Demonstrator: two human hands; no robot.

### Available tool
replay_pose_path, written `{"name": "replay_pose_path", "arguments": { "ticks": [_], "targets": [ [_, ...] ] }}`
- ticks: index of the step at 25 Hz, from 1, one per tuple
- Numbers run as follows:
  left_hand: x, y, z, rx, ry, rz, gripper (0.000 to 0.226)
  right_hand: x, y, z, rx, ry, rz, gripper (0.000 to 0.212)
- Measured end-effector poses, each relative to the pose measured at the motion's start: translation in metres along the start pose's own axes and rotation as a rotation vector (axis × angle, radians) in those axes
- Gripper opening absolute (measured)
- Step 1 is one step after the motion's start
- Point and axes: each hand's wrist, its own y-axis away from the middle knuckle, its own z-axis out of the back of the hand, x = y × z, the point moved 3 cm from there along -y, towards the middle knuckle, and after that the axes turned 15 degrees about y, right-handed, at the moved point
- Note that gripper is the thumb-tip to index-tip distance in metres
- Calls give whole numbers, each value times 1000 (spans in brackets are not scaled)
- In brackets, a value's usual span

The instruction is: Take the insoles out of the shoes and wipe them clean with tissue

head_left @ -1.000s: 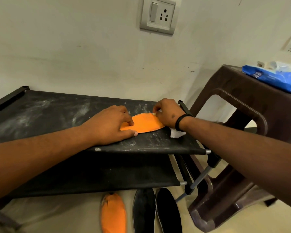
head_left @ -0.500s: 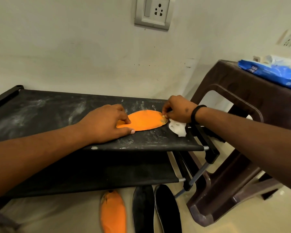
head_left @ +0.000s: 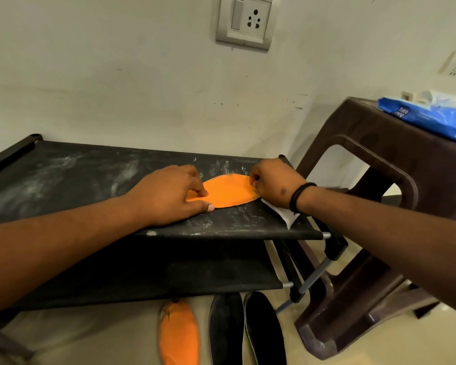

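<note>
An orange insole (head_left: 228, 192) lies flat on the top shelf of a dusty black rack (head_left: 77, 177). My left hand (head_left: 166, 196) presses down on its near end, fingers spread over it. My right hand (head_left: 273, 184) is closed on a white tissue (head_left: 284, 216) at the insole's far right end; the tissue trails out under my wrist. A second orange insole (head_left: 179, 335) and two black insoles (head_left: 246, 330) lie on the floor below the rack.
A brown plastic stool (head_left: 395, 185) stands right of the rack, with a blue pack of wipes (head_left: 432, 118) on top. A wall with a switch socket (head_left: 245, 21) is close behind. The rack's lower shelf (head_left: 156, 270) sits under my arms.
My right hand with the tissue slid right along the insole toward the rack's edge, then came back left onto the insole's end. My left hand has stayed in place.
</note>
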Motion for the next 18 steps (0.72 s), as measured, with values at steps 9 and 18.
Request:
{"name": "replay_pose_path", "arguments": {
  "ticks": [9,18],
  "targets": [
    [0,0,-1,3,-12,-7,51,-10,-5,0,-33,-101,-124,17],
    [0,-2,1,6,-28,-8,52,11,15,18,-18,-110,51,14]
  ]
}}
